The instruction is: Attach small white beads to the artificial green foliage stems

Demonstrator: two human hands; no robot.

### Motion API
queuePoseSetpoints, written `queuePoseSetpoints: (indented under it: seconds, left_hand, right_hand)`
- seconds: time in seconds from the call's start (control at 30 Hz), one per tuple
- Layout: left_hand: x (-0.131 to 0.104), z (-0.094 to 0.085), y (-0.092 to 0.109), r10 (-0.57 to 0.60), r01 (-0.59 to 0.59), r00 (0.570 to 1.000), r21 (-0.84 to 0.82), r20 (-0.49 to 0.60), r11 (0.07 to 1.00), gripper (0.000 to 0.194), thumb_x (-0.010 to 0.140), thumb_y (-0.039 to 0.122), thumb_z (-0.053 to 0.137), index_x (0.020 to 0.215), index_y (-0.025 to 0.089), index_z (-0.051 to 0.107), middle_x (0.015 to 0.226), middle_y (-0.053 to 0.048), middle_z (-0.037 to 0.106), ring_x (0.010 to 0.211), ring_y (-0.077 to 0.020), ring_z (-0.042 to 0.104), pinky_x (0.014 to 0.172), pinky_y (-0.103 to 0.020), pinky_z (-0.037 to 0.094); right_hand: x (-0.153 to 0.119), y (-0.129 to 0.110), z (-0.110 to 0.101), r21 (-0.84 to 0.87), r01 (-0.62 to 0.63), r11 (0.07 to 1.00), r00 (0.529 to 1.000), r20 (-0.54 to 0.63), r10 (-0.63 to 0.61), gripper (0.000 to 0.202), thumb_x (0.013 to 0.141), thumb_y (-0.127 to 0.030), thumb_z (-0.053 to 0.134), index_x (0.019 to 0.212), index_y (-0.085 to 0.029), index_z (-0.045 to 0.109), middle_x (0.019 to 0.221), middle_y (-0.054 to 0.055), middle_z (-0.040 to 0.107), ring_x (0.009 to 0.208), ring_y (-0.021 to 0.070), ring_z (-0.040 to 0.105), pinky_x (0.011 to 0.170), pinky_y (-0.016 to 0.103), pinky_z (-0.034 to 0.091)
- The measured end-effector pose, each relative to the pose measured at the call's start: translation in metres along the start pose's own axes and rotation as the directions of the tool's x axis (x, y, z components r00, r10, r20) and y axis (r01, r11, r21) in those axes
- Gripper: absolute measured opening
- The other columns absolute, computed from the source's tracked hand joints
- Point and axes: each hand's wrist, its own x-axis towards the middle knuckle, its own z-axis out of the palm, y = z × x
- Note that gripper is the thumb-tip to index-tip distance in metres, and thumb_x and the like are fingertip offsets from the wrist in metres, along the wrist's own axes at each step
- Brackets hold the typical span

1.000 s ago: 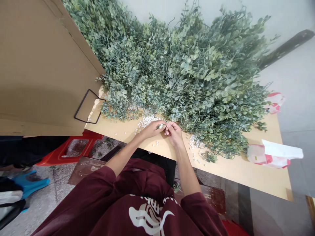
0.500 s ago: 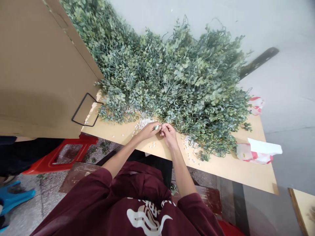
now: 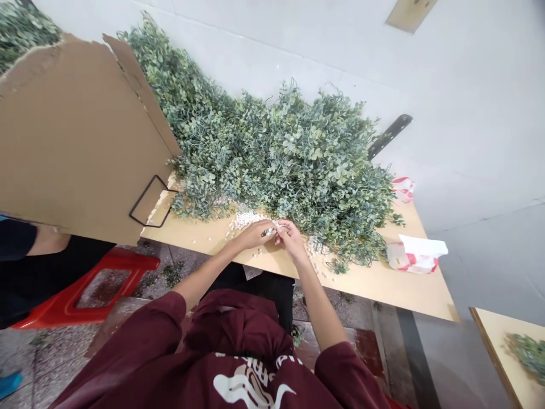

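Note:
Both hands meet over the front edge of the wooden table (image 3: 400,289). My left hand (image 3: 255,234) is closed round a small green sprig (image 3: 268,232) with pale bits on it. Fingertips of my right hand (image 3: 290,237) are pinched together against it; what they hold is too small to make out. Small white pieces (image 3: 247,218) lie in a pile just behind my left hand, and more are scattered to the right of my right hand. A large heap of green leafy stems (image 3: 306,153) rises behind both hands.
A cardboard sheet (image 3: 85,142) stands at the left beside a black wire frame (image 3: 153,201). Red-and-white packaging (image 3: 411,258) lies at the right. A person's arm (image 3: 49,240) and a red stool (image 3: 97,284) are at the lower left.
The view has shifted, showing more wall and the cardboard's top edge. My hands stay together, with the right fingertips still pinched near the sprig.

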Motion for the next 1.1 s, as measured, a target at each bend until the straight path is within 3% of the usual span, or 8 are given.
queuePoseSetpoints:
  seconds: [0.13, 0.27, 0.33, 0.53, 0.77, 0.93, 1.03, 1.1]
  left_hand:
    - [0.000, 0.001, 0.042, 0.036, -0.025, 0.990, -0.080, 0.134, 0.996, 0.041, 0.088, 0.048, 0.054, 0.114, 0.017, 0.061, 0.106, -0.010, 0.065, 0.099, -0.0221, 0.059, 0.090, -0.032, 0.044]
    - [0.001, 0.000, 0.080, 0.114, -0.024, 0.905, -0.220, 0.409, 0.975, 0.074, 0.077, 0.055, 0.067, 0.140, 0.023, 0.043, 0.136, -0.011, 0.054, 0.121, -0.0256, 0.053, 0.102, -0.032, 0.039]
    - [0.008, -0.001, 0.087, 0.099, -0.015, 0.893, -0.192, 0.440, 0.981, 0.075, 0.079, 0.056, 0.065, 0.143, 0.025, 0.040, 0.143, -0.010, 0.048, 0.129, -0.0269, 0.048, 0.106, -0.034, 0.036]
    - [0.082, -0.008, 0.076, 0.015, -0.015, 0.994, 0.001, 0.111, 1.000, 0.043, 0.097, 0.040, 0.041, 0.131, 0.017, 0.052, 0.121, -0.011, 0.063, 0.099, -0.0185, 0.063, 0.087, -0.029, 0.046]
    - [0.164, -0.004, 0.067, -0.190, 0.164, 0.982, 0.456, 0.012, 0.875, 0.035, 0.094, 0.020, 0.043, 0.126, 0.010, 0.053, 0.101, -0.016, 0.069, 0.092, -0.0247, 0.067, 0.078, -0.031, 0.049]
    - [0.166, -0.010, 0.063, -0.195, 0.170, 0.981, 0.511, -0.005, 0.842, 0.024, 0.095, 0.024, 0.044, 0.104, 0.012, 0.063, 0.093, -0.014, 0.070, 0.086, -0.0241, 0.068, 0.073, -0.029, 0.048]
    - [0.151, -0.028, 0.071, -0.033, 0.103, 0.986, 0.442, -0.164, 0.891, 0.025, 0.097, 0.029, 0.043, 0.100, 0.016, 0.064, 0.092, -0.009, 0.071, 0.081, -0.0191, 0.067, 0.070, -0.026, 0.045]
    - [0.136, -0.044, 0.080, 0.074, 0.046, 0.940, 0.340, -0.332, 0.939, 0.025, 0.097, 0.030, 0.043, 0.100, 0.018, 0.064, 0.092, -0.005, 0.071, 0.078, -0.0150, 0.065, 0.070, -0.023, 0.044]
  right_hand:
    - [-0.027, -0.036, -0.036, -0.119, -0.025, 0.993, 0.990, 0.133, 0.041, 0.027, 0.077, -0.037, 0.071, 0.095, -0.022, 0.059, 0.061, -0.006, 0.053, 0.048, 0.0082, 0.046, 0.048, 0.022, 0.038]
    - [-0.051, -0.081, -0.078, -0.208, -0.045, 0.977, 0.968, 0.234, 0.095, 0.018, 0.081, -0.035, 0.068, 0.091, -0.021, 0.063, 0.055, -0.007, 0.043, 0.046, 0.0074, 0.035, 0.046, 0.022, 0.026]
    - [-0.060, -0.097, -0.094, -0.255, -0.045, 0.966, 0.966, 0.234, 0.107, 0.018, 0.083, -0.036, 0.066, 0.091, -0.020, 0.064, 0.055, -0.006, 0.043, 0.047, 0.0082, 0.033, 0.046, 0.023, 0.023]
    - [-0.080, -0.110, -0.107, -0.330, -0.020, 0.944, 0.990, 0.125, 0.064, 0.019, 0.085, -0.039, 0.062, 0.092, -0.021, 0.065, 0.058, -0.004, 0.044, 0.050, 0.0094, 0.035, 0.049, 0.024, 0.025]
    - [-0.117, -0.082, -0.099, -0.500, -0.104, 0.860, 0.978, 0.104, 0.179, 0.026, 0.086, -0.044, 0.059, 0.094, -0.020, 0.064, 0.063, -0.003, 0.047, 0.056, 0.0114, 0.042, 0.053, 0.024, 0.033]
    - [-0.150, -0.055, -0.110, -0.490, -0.179, 0.853, 0.969, 0.061, 0.238, 0.029, 0.087, -0.046, 0.056, 0.096, -0.020, 0.063, 0.065, -0.002, 0.048, 0.058, 0.0122, 0.044, 0.054, 0.024, 0.034]
    - [-0.165, -0.048, -0.117, -0.464, -0.230, 0.855, 0.965, 0.001, 0.261, 0.030, 0.087, -0.047, 0.057, 0.095, -0.020, 0.062, 0.064, -0.003, 0.047, 0.058, 0.0127, 0.044, 0.053, 0.024, 0.034]
    - [-0.168, -0.048, -0.117, -0.466, -0.229, 0.854, 0.968, -0.020, 0.248, 0.029, 0.087, -0.047, 0.056, 0.095, -0.020, 0.062, 0.063, -0.003, 0.047, 0.056, 0.0122, 0.043, 0.052, 0.024, 0.034]
